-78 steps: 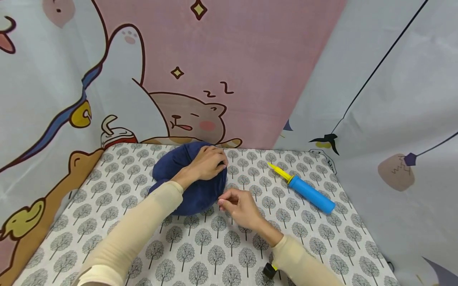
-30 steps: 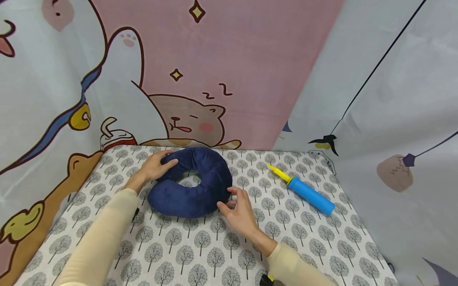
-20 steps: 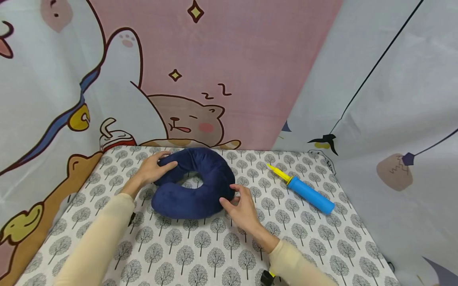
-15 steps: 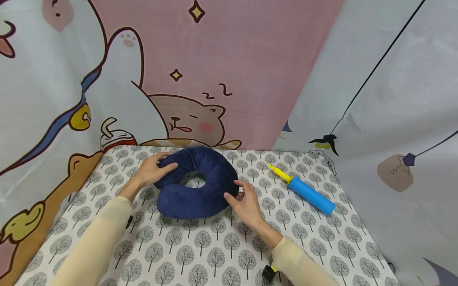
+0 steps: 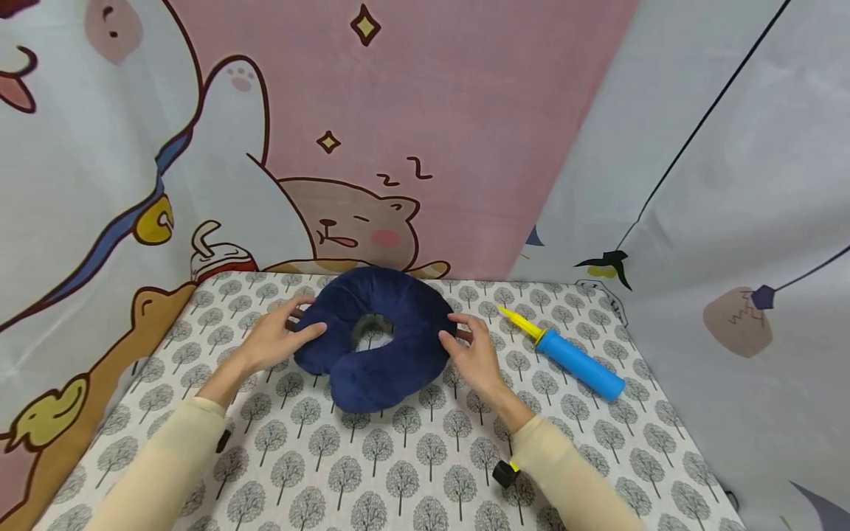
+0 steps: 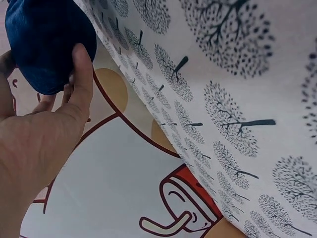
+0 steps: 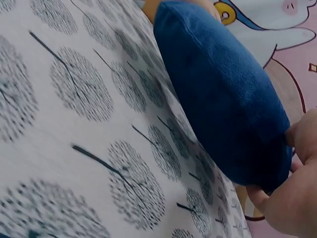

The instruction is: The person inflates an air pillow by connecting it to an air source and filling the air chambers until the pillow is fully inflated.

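A plump navy neck pillow [image 5: 398, 361] is at the far middle of the table, its gap facing front left and its two ends pressed close together. My left hand [image 5: 272, 335] grips its left end, thumb on top and fingers round the outer side. In the left wrist view the thumb and fingers pinch the blue fabric [image 6: 49, 44]. On the opposite side my right hand [image 5: 477, 354] holds the right curve between thumb and fingers. The right wrist view shows the pillow [image 7: 223, 99] tilted, with fingertips at its lower end; whether it touches the table cannot be told.
Right of the pillow lies a blue hand pump [image 5: 581, 363] with a yellow nozzle [image 5: 521, 322]. A tree-print cloth [image 5: 372, 472] covers the table. Cartoon-printed curtains [image 5: 465, 147] stand along the back and both sides.
My left hand has gone from reaching across the pillow to its left end. The pillow has turned counterclockwise and shifted right, its gap swinging from left to front left. My right hand moved along with it.
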`<state>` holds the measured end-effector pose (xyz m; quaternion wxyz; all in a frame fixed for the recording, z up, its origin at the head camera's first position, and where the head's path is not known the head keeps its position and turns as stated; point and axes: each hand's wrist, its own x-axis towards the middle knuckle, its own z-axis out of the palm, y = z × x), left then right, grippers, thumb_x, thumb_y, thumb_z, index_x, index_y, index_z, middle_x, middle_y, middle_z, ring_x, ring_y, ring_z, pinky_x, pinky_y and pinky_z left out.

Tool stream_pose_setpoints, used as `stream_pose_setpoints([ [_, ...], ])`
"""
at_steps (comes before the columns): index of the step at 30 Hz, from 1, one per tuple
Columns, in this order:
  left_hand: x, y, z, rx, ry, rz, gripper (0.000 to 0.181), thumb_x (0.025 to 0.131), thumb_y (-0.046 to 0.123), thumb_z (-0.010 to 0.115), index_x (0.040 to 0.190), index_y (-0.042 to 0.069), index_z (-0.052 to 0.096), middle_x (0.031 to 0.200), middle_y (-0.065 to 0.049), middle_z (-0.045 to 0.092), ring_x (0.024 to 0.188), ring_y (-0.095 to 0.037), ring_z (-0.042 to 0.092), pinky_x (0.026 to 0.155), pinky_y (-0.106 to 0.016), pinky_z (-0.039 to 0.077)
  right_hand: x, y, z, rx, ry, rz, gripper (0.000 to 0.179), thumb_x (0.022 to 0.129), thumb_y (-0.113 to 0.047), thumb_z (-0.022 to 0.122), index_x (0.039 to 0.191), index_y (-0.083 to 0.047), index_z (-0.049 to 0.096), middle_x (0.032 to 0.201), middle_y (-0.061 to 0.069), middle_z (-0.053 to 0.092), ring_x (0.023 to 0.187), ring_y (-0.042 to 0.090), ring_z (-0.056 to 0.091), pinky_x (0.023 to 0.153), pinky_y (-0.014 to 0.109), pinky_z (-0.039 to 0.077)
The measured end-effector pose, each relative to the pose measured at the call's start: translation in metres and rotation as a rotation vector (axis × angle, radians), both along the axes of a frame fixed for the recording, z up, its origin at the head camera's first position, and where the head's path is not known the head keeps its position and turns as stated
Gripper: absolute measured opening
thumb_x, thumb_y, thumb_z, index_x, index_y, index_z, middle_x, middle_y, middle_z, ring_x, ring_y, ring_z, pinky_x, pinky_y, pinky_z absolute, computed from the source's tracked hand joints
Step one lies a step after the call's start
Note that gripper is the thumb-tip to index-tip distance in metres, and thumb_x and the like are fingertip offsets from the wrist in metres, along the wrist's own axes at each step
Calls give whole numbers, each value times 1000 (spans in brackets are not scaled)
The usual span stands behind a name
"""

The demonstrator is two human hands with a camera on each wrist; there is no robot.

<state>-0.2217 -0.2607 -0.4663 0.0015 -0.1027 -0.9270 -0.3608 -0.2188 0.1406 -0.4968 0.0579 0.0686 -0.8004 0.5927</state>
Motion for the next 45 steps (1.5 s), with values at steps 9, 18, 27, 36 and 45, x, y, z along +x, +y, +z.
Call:
stream_pose_setpoints([
  [9,21,5,0,28,-13,-19,77,108,50,76,170,16,45,152,-26,66,130,-42,73,101,-59,64,-22,10,1,-14,-6,85,46,109,-20,77,152,-7,65,164,21,51,150,46,62,122,51,57],
  [18,39,13,-4,95,-33,13,74,107,45,79,166,14,47,145,-26,68,123,-39,75,92,-46,65,-39,12,-2,22,-42,124,55,108,-31,80,157,-15,64,174,15,47,158,43,56,129,59,50],
  [27,53,23,-8,189,-114,52,77,105,46,81,164,15,42,139,-19,62,114,-26,67,82,-32,58,-62,13,0,-37,-57,160,52,108,-28,79,156,-15,66,174,15,52,160,39,55,127,60,52],
  [36,58,29,-12,303,-242,5,76,105,36,84,160,12,37,124,-17,54,96,-25,73,80,-42,69,-76,14,3,24,-63,195,48,109,-21,77,155,-12,67,173,15,53,163,44,50,128,62,50],
  [45,59,23,-12,174,-201,-27,71,106,43,81,158,12,43,120,-12,64,100,-21,76,77,-34,61,-68,21,2,198,5,214,49,112,-24,73,156,-7,63,167,21,59,156,46,58,127,60,52],
])
